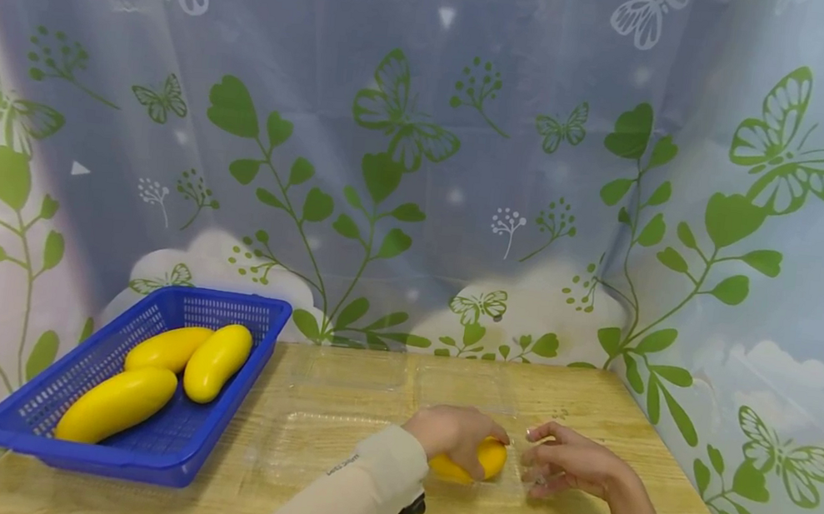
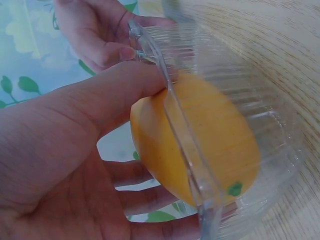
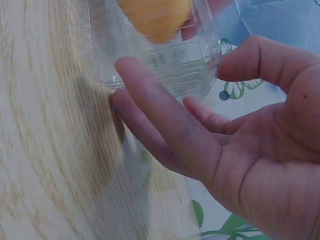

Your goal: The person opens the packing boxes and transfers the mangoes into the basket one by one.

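A yellow mango (image 1: 491, 460) with a small green spot lies inside a clear plastic box (image 2: 280, 120). My left hand (image 1: 455, 437) grips this mango from above, thumb on one side and fingers on the other, reaching over the box's rim. At the box's right end is my right hand (image 1: 577, 464). Its thumb (image 3: 245, 60) meets the rim while the fingers (image 3: 150, 97) reach around the outer wall. Three more yellow mangoes (image 1: 117, 404) sit in a blue plastic basket (image 1: 211, 445) on the left.
Another clear plastic box (image 1: 319, 427) stands left of the hands, partly behind the left sleeve. Two more clear boxes or lids (image 1: 351, 368) lie along the back of the wooden table (image 1: 563, 398). A patterned curtain (image 1: 414, 232) hangs behind and at the sides.
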`<state>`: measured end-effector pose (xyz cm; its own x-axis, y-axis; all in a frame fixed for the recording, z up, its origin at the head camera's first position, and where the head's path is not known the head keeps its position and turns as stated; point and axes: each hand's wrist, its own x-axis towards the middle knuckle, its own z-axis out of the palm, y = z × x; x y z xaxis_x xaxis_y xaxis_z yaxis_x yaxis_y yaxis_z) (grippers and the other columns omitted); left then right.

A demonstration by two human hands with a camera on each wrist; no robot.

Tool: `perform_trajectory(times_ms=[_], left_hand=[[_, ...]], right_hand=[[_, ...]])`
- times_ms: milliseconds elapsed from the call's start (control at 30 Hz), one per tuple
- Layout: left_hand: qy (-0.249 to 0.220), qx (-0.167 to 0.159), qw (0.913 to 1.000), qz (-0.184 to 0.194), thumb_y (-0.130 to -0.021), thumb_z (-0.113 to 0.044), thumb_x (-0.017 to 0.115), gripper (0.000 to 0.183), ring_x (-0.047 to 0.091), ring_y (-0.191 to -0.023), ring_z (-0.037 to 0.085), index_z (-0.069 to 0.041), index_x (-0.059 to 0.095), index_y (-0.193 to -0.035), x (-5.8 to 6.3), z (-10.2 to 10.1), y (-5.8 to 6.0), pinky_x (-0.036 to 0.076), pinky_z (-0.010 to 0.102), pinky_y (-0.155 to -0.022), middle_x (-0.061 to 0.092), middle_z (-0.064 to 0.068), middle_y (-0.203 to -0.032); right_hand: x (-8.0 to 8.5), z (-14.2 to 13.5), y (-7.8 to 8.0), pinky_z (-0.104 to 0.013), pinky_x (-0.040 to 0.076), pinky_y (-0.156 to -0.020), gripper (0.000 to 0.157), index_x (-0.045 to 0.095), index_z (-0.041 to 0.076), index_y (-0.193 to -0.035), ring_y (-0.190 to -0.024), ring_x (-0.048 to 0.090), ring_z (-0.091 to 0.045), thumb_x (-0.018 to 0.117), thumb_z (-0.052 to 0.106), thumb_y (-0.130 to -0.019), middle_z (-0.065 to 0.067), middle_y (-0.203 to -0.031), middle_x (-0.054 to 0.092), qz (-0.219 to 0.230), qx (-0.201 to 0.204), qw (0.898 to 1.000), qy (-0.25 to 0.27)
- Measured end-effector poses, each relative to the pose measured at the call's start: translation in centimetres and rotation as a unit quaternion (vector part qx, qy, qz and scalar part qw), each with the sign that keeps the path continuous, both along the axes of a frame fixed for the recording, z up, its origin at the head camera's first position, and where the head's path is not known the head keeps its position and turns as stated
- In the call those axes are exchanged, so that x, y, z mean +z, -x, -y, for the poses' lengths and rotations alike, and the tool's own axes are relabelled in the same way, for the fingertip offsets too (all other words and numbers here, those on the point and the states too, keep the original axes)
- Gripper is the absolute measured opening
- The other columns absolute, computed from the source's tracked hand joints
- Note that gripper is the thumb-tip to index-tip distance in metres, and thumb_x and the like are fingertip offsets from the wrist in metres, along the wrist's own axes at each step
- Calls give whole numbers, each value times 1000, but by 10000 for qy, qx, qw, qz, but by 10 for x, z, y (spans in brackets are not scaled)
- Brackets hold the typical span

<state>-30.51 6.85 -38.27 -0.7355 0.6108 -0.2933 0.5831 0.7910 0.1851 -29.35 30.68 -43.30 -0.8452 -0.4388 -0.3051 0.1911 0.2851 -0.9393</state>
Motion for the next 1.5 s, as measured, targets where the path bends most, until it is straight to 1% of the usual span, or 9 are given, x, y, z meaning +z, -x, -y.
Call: perform_trajectory(times_ms=[233,367,500,567,733,900,1100,1267,1500], left_hand=[[-140,-92,9998,43,-89,-34,80,62,55,-136,10,-44,55,-145,4,2,-1,52,41,-105,56,-16,-150],[-276,-201,9994,75,-89,-33,81,63,58,-127,8,-41,55,-146,6,4,0,52,36,-101,58,-15,-148],[-357,-315,9988,80,-89,-32,81,65,59,-123,8,-38,54,-148,10,5,0,52,33,-97,58,-13,-148],[-365,-342,9987,76,-90,-32,81,65,59,-122,8,-38,53,-148,12,6,-1,52,33,-97,58,-12,-148],[-401,-370,9985,68,-90,-30,80,63,60,-112,8,-38,55,-147,16,9,-3,54,31,-90,62,-10,-143],[-444,-420,9981,18,-90,-30,80,63,61,-116,8,-35,55,-147,19,13,-6,54,31,-93,62,-8,-143],[-432,-288,9985,-142,-91,-33,80,65,58,-124,11,-39,52,-149,25,20,-9,53,33,-94,59,-8,-147],[-472,-168,9985,-219,-92,-33,79,66,57,-124,12,-41,50,-150,32,28,-12,54,35,-91,58,-7,-148],[-539,-84,9982,-255,-92,-31,79,66,57,-122,11,-43,50,-150,37,39,-16,55,36,-90,58,-7,-145]], right_hand=[[0,1,-2,-41,65,-82,48,28,-10,-132,-95,73,-26,57,13,-101,-25,-118,62,-22,-99,9999,-70],[0,2,-3,-41,65,-82,44,30,-8,-128,-97,73,-27,58,12,-100,-21,-110,61,-32,-114,9999,-69],[1,3,-3,-41,65,-82,40,30,-6,-124,-101,73,-29,57,11,-101,-15,-101,58,-14,-86,9999,-50],[1,3,-3,-40,65,-82,39,30,-5,-124,-98,73,-28,57,11,-101,-13,-99,58,3,-91,9999,-57],[0,5,-1,-39,65,-82,41,29,-6,-124,-90,70,-23,57,12,-100,-12,-97,57,8,-77,9999,-77],[-2,5,1,-40,65,-82,40,29,-7,-124,-91,70,-24,56,11,-100,-10,-95,56,3,-56,9999,-92],[-2,3,1,-40,65,-82,38,31,-8,-124,-93,72,-25,55,10,-100,-8,-91,54,-23,-26,9999,-120],[-2,2,2,-40,65,-82,38,31,-7,-122,-94,72,-24,55,11,-99,-5,-85,51,-60,-5,9999,-126],[-4,3,1,-42,65,-84,36,31,-5,-120,-98,73,-28,56,10,-99,-5,-83,49,-64,-55,9999,-132]])
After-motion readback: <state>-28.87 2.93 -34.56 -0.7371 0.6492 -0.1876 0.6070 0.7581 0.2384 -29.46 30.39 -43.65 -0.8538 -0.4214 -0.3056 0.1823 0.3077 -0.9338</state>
